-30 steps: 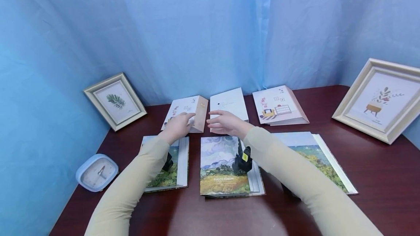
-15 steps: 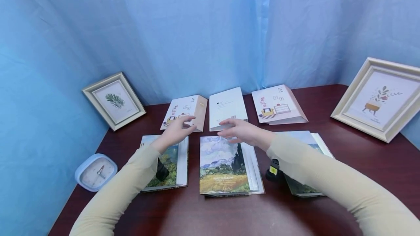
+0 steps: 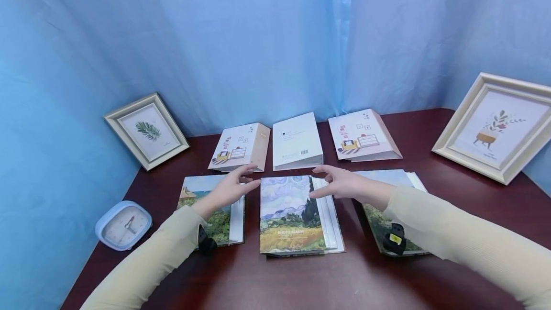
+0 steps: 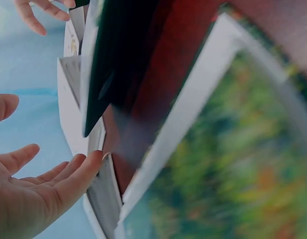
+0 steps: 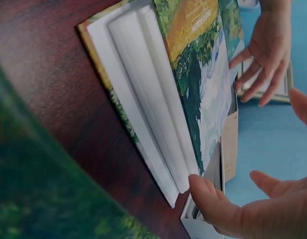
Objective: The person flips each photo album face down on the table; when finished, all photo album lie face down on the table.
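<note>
In the head view, three painted photo albums lie in the front row. My left hand point(image 3: 232, 188) hovers between the left album point(image 3: 225, 226) and the middle album point(image 3: 290, 224), fingers spread and holding nothing. My right hand point(image 3: 346, 186) is over the upper right edge of the middle album, fingers apart; whether a fingertip touches it I cannot tell. The right wrist view shows this hand point(image 5: 262, 209) beside the album's white page edges point(image 5: 153, 99). Under my right sleeve, the right album point(image 3: 379, 224) is partly hidden. The left wrist view shows my left palm point(image 4: 34, 204) with relaxed fingers.
Behind stand two illustrated albums, left point(image 3: 234, 147) and right point(image 3: 361, 135), with a plain white one point(image 3: 296, 140) between. A framed leaf picture point(image 3: 148, 130), a blue clock point(image 3: 124, 226) and a framed plant picture point(image 3: 492, 130) flank the dark red table point(image 3: 301, 283). A blue curtain point(image 3: 258, 37) hangs behind.
Both hands have drawn back from the rear albums toward the front row. My right hand has also shifted right, so the gap between them is wider. The albums look unmoved.
</note>
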Available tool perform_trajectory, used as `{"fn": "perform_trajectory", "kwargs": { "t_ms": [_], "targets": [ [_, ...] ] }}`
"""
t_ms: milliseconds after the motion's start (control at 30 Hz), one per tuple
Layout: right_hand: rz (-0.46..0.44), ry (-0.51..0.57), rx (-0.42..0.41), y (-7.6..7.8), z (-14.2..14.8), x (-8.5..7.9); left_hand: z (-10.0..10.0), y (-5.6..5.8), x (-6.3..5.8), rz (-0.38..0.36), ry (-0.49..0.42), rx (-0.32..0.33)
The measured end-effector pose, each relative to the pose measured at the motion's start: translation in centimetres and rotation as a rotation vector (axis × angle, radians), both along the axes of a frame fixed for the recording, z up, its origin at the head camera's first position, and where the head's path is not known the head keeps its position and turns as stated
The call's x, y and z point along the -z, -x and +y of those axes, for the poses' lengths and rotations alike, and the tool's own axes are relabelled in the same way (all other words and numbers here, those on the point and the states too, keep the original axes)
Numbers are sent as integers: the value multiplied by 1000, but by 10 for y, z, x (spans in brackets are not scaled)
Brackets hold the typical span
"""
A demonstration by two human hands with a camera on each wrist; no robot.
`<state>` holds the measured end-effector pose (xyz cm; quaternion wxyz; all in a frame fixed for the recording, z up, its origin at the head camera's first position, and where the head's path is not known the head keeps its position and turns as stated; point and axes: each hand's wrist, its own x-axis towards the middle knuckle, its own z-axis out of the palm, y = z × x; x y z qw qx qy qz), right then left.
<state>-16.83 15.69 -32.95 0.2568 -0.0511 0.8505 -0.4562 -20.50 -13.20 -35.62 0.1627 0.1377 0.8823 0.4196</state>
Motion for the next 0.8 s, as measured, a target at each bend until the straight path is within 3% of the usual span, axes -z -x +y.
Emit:
{"fn": "perform_trajectory", "kwargs": {
  "t_ms": [267,500,667,800],
  "targets": [
    [-49,-14,-29,-16,5,9,-4,-10,17,-53,-82,-4],
    [-71,-91,-14,-26,10,17,0,-17,22,-131,-178,68],
    [-103,-24,13,-28,13,24,1,-19,27,-178,-228,126],
    [-129,44,48,-32,13,30,4,-21,30,-177,-212,142]
  ]
}}
